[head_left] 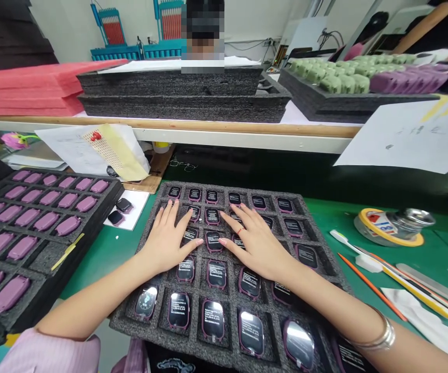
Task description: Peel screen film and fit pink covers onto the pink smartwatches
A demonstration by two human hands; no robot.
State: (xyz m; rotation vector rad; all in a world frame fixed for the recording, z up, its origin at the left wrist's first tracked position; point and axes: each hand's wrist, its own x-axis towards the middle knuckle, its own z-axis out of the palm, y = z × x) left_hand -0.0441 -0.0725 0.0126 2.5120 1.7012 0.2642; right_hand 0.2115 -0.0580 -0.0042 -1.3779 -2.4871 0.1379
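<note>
A: Where are the hands, and what are they on?
B: Straight ahead at twelve o'clock, on a charcoal foam tray [247,187] with square pockets, each holding one of the black rounded-rectangle devices with pink-purple rims [217,273]. The left hand [165,243] and the right hand [255,248] lie flat and open, well apart from each other, fingers spread, gripping nothing, with their fingertips on the devices.

A: What could go wrong from here?
B: Weight on those fingers could press a device down or tip it in its pocket. The thin metal ring [240,230] or the silver bangle [375,336] on the right arm could scratch a glossy face (the near row is very reflective).

A: Counts?
B: I see twenty-five devices; the hands hide others. There are two loose ones [123,205] at ten o'clock on a white paper card [138,204], beside a black foam tray [92,230] of mauve rounded pads [68,225], too cut off to count exactly. At two o'clock is one yellow-rimmed tape roll [387,228], and at three o'clock one orange rod [372,285].
</note>
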